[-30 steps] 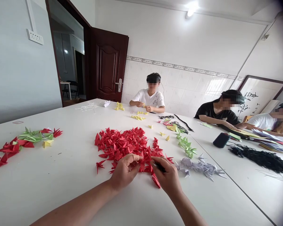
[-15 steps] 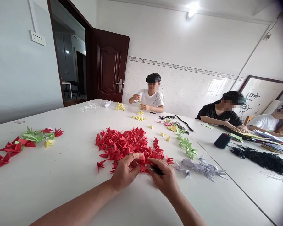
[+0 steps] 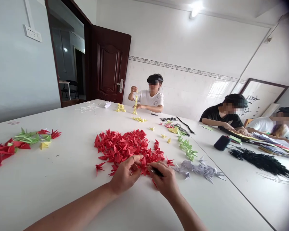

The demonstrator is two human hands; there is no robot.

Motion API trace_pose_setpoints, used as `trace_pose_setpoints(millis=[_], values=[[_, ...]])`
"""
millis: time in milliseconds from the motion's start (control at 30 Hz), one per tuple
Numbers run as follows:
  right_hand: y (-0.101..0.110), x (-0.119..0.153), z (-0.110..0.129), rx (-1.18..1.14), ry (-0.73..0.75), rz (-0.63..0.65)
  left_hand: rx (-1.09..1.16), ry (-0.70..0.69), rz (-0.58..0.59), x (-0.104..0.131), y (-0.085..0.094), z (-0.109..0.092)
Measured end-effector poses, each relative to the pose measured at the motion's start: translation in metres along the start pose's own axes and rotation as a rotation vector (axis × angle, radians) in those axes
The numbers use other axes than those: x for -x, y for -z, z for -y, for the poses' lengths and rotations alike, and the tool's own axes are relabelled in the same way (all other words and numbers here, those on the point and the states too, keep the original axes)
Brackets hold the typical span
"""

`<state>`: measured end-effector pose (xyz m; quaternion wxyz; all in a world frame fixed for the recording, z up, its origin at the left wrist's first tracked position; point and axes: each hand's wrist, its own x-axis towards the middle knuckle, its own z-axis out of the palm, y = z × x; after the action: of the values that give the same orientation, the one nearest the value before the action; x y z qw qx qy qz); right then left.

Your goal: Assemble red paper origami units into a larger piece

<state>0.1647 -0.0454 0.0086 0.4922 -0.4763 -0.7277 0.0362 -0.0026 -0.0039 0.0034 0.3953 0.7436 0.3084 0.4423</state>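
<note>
A heap of red paper cranes (image 3: 125,142) lies on the white table (image 3: 69,179). At its near edge, my left hand (image 3: 126,175) has its fingers closed on a red paper crane (image 3: 144,163). My right hand (image 3: 164,179) is just to the right, its fingertips close to the same crane. Something black and thin (image 3: 157,172) is gripped in my right hand, partly hidden by the fingers. White paper cranes (image 3: 202,168) are spread to the right of my right hand, with a green string of cranes (image 3: 187,148) behind them.
Red and green cranes (image 3: 26,138) lie at the left. A black thread spool (image 3: 222,143) and a bundle of black cord (image 3: 262,162) are at the right. Across the table a person (image 3: 152,96) holds up yellow cranes (image 3: 135,104); two people sit at the right.
The view has shifted slightly. My hands stay close together at the red crane, which now shows more clearly between them. The person opposite has raised one hand, stretching the yellow cranes upward.
</note>
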Motion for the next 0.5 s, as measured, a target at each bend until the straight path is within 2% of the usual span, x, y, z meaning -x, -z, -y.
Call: trace_pose_setpoints(millis=[200, 500], values=[[-0.0021, -0.0006, -0.0013, -0.026, -0.008, 0.009, 0.011, 0.031, 0.003, -0.0009, 0.0007, -0.0033], [-0.0017, 0.0003, -0.0023, -0.012, -0.033, 0.01, -0.014, 0.001, 0.016, -0.0011, 0.0005, 0.0015]])
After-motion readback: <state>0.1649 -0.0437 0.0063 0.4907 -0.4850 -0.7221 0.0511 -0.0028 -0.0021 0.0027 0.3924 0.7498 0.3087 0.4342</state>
